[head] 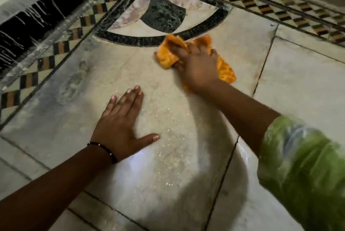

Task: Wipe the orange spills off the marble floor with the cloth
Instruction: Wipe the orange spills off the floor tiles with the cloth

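My right hand (197,66) presses a crumpled orange patterned cloth (169,54) onto the pale marble floor (104,73), just below a black curved inlay band. The hand is blurred and its fingers grip the cloth. My left hand (121,124) lies flat on the marble with fingers spread, palm down, holding nothing. Small pale specks (173,148) are scattered on the marble to the right of my left hand. No orange stain stands out on the slab.
A black arc inlay (141,41) and a dark round inlay (164,16) lie beyond the cloth. Checkered black-and-tan border strips (61,47) run along the left and top right. A black wall base with white drips (33,16) stands at the upper left.
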A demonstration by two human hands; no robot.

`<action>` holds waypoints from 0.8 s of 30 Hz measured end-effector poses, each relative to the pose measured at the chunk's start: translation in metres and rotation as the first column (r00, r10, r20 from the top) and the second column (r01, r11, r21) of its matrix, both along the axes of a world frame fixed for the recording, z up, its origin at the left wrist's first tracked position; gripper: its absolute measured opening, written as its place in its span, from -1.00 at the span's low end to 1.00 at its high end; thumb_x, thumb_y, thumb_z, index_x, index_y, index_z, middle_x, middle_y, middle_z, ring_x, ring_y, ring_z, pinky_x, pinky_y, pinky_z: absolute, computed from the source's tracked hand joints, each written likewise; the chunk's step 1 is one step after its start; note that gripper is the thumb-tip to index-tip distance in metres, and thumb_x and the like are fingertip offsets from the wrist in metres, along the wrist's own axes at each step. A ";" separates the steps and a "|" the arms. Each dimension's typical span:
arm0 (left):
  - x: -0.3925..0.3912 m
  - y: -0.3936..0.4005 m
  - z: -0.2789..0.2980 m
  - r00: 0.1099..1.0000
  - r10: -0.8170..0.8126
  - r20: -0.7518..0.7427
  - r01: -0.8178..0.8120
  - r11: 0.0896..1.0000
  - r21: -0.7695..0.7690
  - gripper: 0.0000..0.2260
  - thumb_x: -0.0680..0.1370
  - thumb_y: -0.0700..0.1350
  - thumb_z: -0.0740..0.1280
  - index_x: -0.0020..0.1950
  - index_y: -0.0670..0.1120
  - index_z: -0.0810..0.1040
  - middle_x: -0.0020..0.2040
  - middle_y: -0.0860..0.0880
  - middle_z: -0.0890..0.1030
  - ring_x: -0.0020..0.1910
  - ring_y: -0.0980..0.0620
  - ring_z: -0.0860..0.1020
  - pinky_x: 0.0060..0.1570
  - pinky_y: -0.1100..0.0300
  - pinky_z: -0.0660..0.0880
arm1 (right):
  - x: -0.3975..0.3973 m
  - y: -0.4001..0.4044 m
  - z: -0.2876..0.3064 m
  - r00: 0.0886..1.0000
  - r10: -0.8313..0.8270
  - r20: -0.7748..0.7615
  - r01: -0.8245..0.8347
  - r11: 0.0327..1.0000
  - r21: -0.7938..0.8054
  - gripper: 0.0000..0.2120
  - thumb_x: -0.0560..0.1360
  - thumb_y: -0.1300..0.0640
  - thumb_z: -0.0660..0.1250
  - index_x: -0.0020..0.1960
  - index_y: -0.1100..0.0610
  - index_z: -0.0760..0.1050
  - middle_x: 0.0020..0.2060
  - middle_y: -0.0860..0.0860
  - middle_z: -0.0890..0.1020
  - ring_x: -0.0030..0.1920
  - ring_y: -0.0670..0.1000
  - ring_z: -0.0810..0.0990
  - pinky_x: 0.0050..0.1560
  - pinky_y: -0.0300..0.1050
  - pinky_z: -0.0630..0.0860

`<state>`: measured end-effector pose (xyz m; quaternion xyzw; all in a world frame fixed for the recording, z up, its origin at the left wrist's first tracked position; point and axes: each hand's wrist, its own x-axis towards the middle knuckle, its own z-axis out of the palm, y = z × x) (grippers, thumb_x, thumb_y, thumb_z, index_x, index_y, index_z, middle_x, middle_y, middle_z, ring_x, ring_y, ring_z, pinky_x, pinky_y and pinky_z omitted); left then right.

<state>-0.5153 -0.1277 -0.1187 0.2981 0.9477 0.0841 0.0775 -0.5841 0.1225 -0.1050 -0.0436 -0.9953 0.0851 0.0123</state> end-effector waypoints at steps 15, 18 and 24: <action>0.002 0.004 0.004 1.000 0.023 -0.008 -0.023 0.999 -0.024 0.00 0.31 0.58 -0.11 0.56 -0.04 -0.04 0.57 0.01 -0.05 0.54 0.04 -0.04 0.50 -0.02 -0.12 | 0.111 0.050 -0.001 0.963 -0.264 -0.062 0.266 0.964 0.029 -0.50 0.52 -0.14 0.14 0.44 -0.09 0.29 0.39 0.10 0.38 0.36 0.23 0.32 0.32 0.28 0.15; 0.003 0.003 0.003 0.999 0.029 -0.016 -0.029 1.000 -0.011 0.01 0.30 0.58 -0.11 0.56 -0.06 0.00 0.57 -0.01 -0.01 0.53 0.02 -0.01 0.49 -0.02 -0.11 | 0.171 0.000 -0.002 0.995 -0.011 -0.104 0.014 1.000 0.024 -0.52 0.48 -0.12 0.17 0.38 -0.08 0.37 0.34 0.05 0.46 0.31 0.18 0.40 0.27 0.27 0.22; 0.011 0.002 0.005 0.999 0.034 -0.024 -0.035 0.999 -0.017 -0.05 0.36 0.49 -0.05 0.55 -0.12 0.03 0.57 -0.09 0.02 0.53 -0.05 0.03 0.48 -0.04 -0.06 | 0.283 0.053 0.011 0.977 0.192 -0.089 -0.195 0.980 -0.032 -0.61 0.48 -0.12 0.13 0.27 -0.09 0.41 0.27 0.06 0.53 0.25 0.18 0.46 0.15 0.17 0.31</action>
